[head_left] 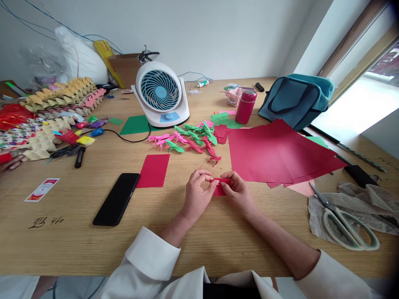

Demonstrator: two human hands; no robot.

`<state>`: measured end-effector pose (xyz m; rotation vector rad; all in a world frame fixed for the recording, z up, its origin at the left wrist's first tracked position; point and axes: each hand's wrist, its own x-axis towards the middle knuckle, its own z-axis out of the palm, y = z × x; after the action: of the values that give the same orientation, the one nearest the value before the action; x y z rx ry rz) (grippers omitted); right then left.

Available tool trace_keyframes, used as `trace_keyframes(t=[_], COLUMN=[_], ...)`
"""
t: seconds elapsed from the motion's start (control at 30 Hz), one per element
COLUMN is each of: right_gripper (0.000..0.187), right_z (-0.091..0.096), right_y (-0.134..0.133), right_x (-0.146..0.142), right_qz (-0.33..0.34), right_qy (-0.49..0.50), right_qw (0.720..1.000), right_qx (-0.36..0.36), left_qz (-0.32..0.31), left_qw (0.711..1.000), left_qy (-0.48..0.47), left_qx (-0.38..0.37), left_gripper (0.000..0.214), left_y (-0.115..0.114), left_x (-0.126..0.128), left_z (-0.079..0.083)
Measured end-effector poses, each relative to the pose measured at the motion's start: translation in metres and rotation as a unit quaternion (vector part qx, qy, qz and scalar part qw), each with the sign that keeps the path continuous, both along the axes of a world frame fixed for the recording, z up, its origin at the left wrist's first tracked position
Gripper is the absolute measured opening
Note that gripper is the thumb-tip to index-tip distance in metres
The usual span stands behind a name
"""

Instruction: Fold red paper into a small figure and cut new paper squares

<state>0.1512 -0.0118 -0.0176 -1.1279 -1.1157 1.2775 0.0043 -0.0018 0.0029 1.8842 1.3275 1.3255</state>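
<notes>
Between my two hands is a small piece of red paper (220,190), close above the table (174,207). My left hand (200,191) pinches its left side between thumb and fingers. On the other side my right hand (238,192) grips it the same way, both thumbs near its middle. Part of the paper is hidden behind the fingers. Just beyond the hands lies a pile of folded pink, green and red paper figures (195,139). A flat red paper rectangle (154,170) rests to the left, its lower corner against a black phone (116,199).
Large red sheets (268,149) spread on the right, near scissors (346,224) on a crumpled cloth. Behind stand a white fan (160,93), a red flask (246,107) and a blue bag (294,99). Another person's hand (12,162) shows at the left edge, beside egg trays (40,143).
</notes>
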Motion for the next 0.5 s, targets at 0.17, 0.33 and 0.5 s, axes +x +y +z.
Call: trace_keyframes(t=[0.17,0.33,0.5], right_gripper=[0.025,0.030,0.034], right_z=[-0.003,0.001,0.000], right_y=[-0.001,0.000,0.002], right_x=[0.000,-0.001,-0.003], right_qz=[-0.008,0.010,0.003], right_qy=[-0.028,0.025,0.057], right_qw=[1.000,0.999,0.998], right_qx=[0.012,-0.019,-0.017], left_qz=[-0.006,-0.028,-0.039], left_qw=[1.000,0.994,0.992], left_qy=[0.010,-0.083,-0.086], left_qx=[0.003,-0.063,-0.079], left_gripper=[0.011,0.015,0.015], left_y=[0.001,0.003,0.004], left_x=[-0.002,0.001,0.001], left_z=[0.000,-0.009,-0.009])
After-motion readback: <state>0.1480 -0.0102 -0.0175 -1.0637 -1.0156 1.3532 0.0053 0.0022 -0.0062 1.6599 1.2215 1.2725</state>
